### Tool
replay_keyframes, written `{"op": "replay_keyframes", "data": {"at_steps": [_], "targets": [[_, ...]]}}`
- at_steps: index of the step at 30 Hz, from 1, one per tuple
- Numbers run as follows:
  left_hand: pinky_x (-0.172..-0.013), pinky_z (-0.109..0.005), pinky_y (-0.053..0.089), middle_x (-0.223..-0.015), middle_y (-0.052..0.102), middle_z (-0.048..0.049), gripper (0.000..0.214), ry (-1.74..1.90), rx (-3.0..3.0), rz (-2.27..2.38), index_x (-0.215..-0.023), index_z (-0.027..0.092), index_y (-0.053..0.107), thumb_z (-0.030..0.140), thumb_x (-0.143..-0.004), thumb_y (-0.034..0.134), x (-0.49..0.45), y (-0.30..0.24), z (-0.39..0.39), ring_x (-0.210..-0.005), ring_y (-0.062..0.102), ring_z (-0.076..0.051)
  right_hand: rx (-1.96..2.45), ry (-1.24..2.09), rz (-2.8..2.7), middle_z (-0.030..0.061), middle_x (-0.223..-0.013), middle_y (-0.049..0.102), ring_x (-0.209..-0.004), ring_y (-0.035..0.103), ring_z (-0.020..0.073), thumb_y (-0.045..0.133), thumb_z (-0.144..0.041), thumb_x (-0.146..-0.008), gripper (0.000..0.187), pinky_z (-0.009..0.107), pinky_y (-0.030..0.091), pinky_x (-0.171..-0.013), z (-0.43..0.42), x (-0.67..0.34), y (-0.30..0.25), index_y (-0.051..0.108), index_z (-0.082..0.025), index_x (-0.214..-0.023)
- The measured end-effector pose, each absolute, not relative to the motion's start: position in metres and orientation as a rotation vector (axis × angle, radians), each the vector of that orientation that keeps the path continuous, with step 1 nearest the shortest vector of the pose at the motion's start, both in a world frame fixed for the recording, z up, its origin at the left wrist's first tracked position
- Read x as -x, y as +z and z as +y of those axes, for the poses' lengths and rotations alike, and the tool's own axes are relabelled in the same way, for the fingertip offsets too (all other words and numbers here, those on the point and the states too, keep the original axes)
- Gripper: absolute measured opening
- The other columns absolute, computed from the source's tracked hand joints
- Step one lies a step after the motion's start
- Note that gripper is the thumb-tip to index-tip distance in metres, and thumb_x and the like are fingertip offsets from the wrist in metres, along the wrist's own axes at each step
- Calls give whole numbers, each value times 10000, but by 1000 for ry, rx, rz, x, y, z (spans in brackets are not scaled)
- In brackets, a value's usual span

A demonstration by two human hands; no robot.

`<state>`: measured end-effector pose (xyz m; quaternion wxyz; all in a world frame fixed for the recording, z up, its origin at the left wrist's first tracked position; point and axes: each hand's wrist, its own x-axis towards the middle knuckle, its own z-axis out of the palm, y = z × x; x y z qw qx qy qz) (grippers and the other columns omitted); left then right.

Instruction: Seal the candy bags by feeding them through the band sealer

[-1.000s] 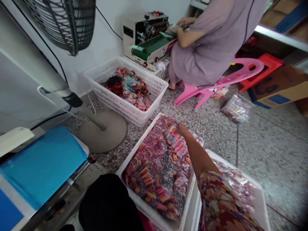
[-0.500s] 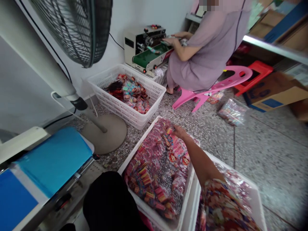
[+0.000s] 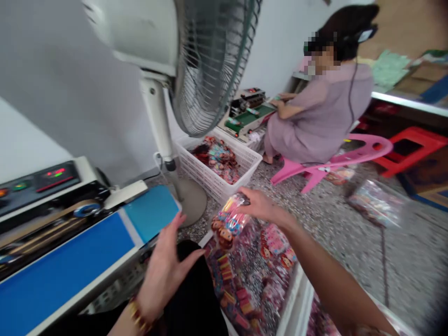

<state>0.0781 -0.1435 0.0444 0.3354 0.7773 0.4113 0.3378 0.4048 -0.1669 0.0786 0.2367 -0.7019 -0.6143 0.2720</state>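
My right hand [image 3: 257, 204] grips a bundle of small plastic-wrapped packets [image 3: 231, 219] with printed cartoon heads, held above a white bin [image 3: 294, 298]. What exactly the packets contain I cannot make out. More pink and red packets [image 3: 245, 280] in clear wrap fill that bin. My left hand [image 3: 164, 266], with a beaded bracelet on its wrist, has its fingers and thumb apart and holds nothing. It hovers over my knee, beside the blue belt [image 3: 87, 256] of a machine.
A standing fan [image 3: 210, 70] rises behind the belt machine. Past it, a white basket [image 3: 245, 177] holds wrapped packets. A co-worker [image 3: 318, 112] sits on a pink chair [image 3: 336, 161] at a green-belted machine [image 3: 252, 119]. A bag of packets [image 3: 376, 203] lies on the floor near a red stool [image 3: 413, 144].
My right hand has lifted a bundle of packets out of the bin. My left hand has come into view. The view has swung left, showing more of the blue-belted machine.
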Motion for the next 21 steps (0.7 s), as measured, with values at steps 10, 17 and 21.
{"op": "replay_keyframes", "data": {"at_steps": [10, 17, 21], "targets": [[-799, -300, 581, -1134, 699, -60, 781, 884, -1244, 918, -1378, 211, 472, 354, -713, 857, -57, 71, -91, -933, 683, -217, 1305, 1056, -1579, 8, -1007, 694, -948, 656, 232, 874, -428, -643, 561, 322, 493, -827, -70, -252, 107, 640, -250, -1121], [-748, -283, 551, -992, 697, -51, 577, 1158, -1100, 911, -1081, 170, 589, 398, -646, 891, -37, 70, -68, -826, 646, -188, 860, 1509, -1154, 43, -1196, 691, -1145, 620, 276, 915, -499, -617, 743, 419, 467, -1031, -75, -212, 59, 614, -275, -1257], [-923, -315, 523, -1139, 675, -74, 488, 1292, -1197, 885, -1165, 193, 600, 443, -786, 779, -39, 59, -59, -1029, 634, -221, 1014, 1450, -1212, 9, -1074, 732, -1040, 654, 249, 826, -483, -741, 478, 380, 497, -978, -72, -187, 48, 697, -272, -1150]]}}
